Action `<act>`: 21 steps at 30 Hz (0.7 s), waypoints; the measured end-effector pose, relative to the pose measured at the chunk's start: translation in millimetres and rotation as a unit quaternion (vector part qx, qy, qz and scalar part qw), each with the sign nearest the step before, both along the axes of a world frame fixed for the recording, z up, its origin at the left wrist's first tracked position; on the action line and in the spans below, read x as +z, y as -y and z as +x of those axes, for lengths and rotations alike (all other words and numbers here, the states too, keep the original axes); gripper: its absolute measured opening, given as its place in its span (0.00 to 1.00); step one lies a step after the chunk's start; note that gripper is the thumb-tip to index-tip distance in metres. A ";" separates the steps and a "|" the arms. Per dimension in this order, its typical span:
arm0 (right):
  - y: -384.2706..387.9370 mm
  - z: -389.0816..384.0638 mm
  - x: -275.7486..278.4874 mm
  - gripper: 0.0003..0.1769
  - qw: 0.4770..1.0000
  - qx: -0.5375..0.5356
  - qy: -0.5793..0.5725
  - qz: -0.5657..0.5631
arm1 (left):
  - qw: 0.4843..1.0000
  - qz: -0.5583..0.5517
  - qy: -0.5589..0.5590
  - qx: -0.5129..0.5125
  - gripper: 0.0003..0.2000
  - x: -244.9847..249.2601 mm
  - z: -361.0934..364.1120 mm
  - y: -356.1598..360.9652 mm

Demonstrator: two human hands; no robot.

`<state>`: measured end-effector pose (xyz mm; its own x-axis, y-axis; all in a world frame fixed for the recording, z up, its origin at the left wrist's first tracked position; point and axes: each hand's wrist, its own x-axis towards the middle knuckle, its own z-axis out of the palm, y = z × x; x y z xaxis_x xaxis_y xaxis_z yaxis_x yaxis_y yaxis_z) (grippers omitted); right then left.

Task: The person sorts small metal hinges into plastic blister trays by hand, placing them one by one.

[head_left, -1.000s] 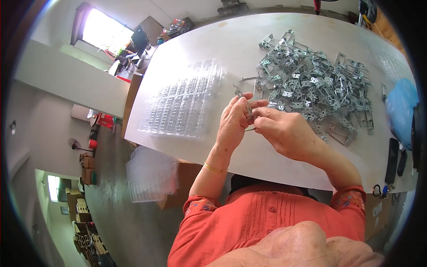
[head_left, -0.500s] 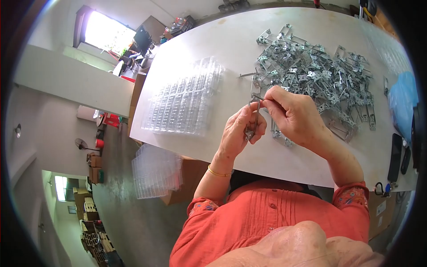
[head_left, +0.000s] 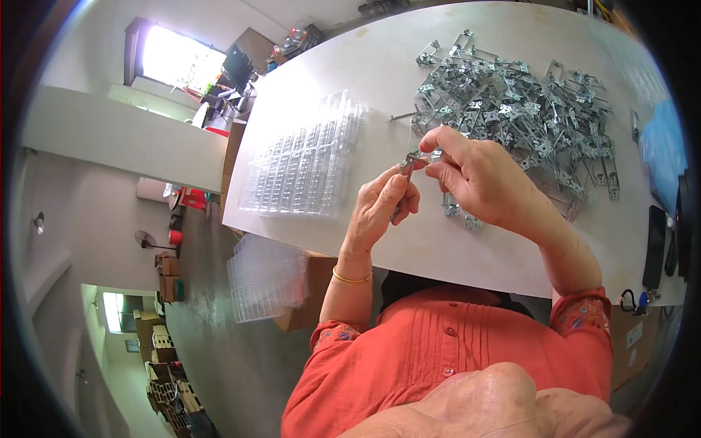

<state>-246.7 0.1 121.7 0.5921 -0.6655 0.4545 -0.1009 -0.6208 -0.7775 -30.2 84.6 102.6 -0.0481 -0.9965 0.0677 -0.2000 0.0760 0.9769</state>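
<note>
1. Nearest is an orange-red buttoned shirt with embroidered cuffs (head_left: 445, 347), worn by the person at the counter's edge.
2. The left hand (head_left: 380, 203), with a thin gold-coloured bangle (head_left: 351, 279) on its wrist, has its grip closed around a slim silver-grey metal bracket (head_left: 409, 165). One end of the bracket sticks out above the thumb, over the counter; the rest is mostly hidden by the fingers.
3. The right hand (head_left: 483, 174) has a released grip: thumb and forefinger stand parted just beside the bracket's exposed end. Its other fingers are hidden.
4. Beneath both hands spreads a broad white counter (head_left: 467, 255).
5. Left of the hands, a clear plastic compartmented tray (head_left: 303, 164) lies flat on the counter.
6. Beyond the counter's left edge, low down, are translucent ribbed plastic sheets (head_left: 266, 281), beside a brown cardboard box (head_left: 319, 285).
7. Just past the right hand, a tangled heap of silver-grey metal brackets (head_left: 504, 109) covers the counter.
8. At the far right sits a pale blue plastic bag (head_left: 664, 150).
9. Farthest off, upper left, glows a bright window (head_left: 182, 60).
</note>
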 end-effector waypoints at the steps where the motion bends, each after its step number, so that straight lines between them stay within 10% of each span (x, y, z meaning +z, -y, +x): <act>1: -0.3 -1.7 3.5 0.10 0.999 0.024 -0.001 0.045 | 1.000 0.001 0.002 -0.002 0.26 1.6 0.4 -0.7; 21: 8.0 -0.8 2.8 0.11 0.945 0.149 0.007 0.289 | 0.988 -0.058 0.144 -0.007 0.15 -9.1 -3.1 -6.8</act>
